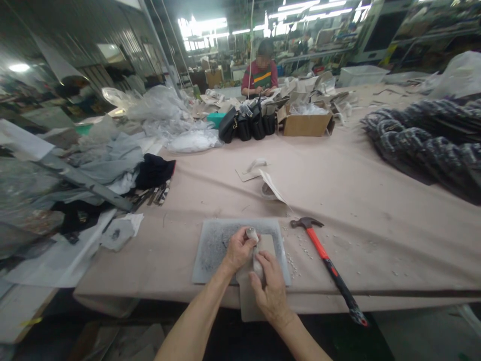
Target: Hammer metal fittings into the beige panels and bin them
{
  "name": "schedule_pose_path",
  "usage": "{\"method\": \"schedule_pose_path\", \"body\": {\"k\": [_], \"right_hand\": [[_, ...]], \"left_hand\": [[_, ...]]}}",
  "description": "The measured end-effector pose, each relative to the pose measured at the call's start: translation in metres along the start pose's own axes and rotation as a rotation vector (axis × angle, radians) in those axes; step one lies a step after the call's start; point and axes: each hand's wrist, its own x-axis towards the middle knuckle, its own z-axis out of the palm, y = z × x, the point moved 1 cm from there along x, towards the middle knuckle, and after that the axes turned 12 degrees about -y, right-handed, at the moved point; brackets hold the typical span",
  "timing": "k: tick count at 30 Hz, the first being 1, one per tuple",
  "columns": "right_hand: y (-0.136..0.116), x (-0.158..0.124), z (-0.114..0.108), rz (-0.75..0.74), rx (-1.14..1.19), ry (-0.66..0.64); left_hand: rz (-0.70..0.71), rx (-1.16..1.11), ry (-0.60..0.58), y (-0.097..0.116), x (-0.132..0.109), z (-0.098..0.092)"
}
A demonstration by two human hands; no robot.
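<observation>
My left hand (239, 249) pinches the upper end of a white-wrapped strap, which has a small round spot at its tip. Lower down, my right hand (272, 287) is closed round the same strap. The strap lies along a flat beige panel (250, 303) that extends past the table's front edge. Beneath my hands is a grey, scuffed board (212, 258). A claw hammer (325, 255) with a red and black handle rests to the right, its head pointing away from me. Small white bits (295, 268) are scattered between board and hammer.
Farther up the cloth-covered table (195, 193) lie two similar pale panels with curved straps (253, 170) (272, 188). Black bags (250, 125) and a cardboard box (306, 125) stand behind. Dark fuzzy bundles (424, 135) are at right, plastic wrapping (158, 118) at left. A person (263, 72) sits opposite.
</observation>
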Motion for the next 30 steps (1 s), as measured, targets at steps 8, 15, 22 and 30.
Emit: {"method": "schedule_pose_path", "body": {"k": [8,15,22,30], "right_hand": [[0.023,0.002,-0.05,0.112,-0.095,0.142],[0.079,0.003,-0.114,0.479,-0.815,-0.111],[0.098,0.015,-0.146,0.876,-0.252,-0.332],[0.027,0.021,-0.139,0.98,0.591,-0.344]], "left_hand": [[-0.037,-0.044,-0.005,-0.001,0.0,-0.002],[-0.033,0.035,-0.02,0.005,0.001,-0.002],[-0.007,0.048,0.032,0.004,-0.001,0.005],[0.032,0.183,-0.022,0.005,-0.007,0.006]]}}
